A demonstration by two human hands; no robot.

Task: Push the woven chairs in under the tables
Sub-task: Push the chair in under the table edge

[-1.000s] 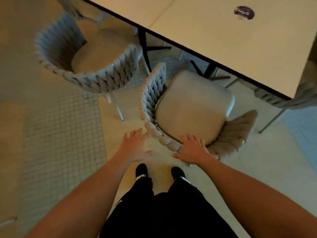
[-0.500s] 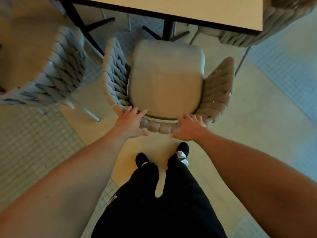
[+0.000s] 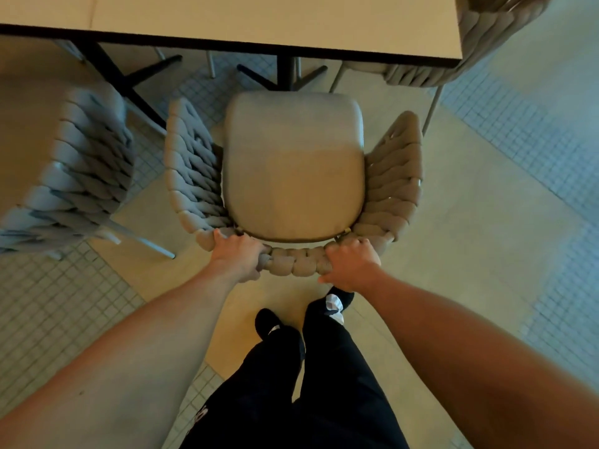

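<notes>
1. At the left edge of the frame a second woven chair stands just beside the middle one, its thin metal leg slanting toward the lower centre.
2. Left of centre, the left hand grips the braided back rim, fingers curled over it.
3. In the centre, the woven chair faces the table along the top; its cushion's front edge lies just short of the table's dark edge, in line with the black table base.
4. Right of centre, the right hand is closed on the same rim.
5. At the upper right a third woven chair sits against the table corner, one leg near the middle chair's right arm.
6. Below, black trousers and shoes stand on the tiled floor.
</notes>
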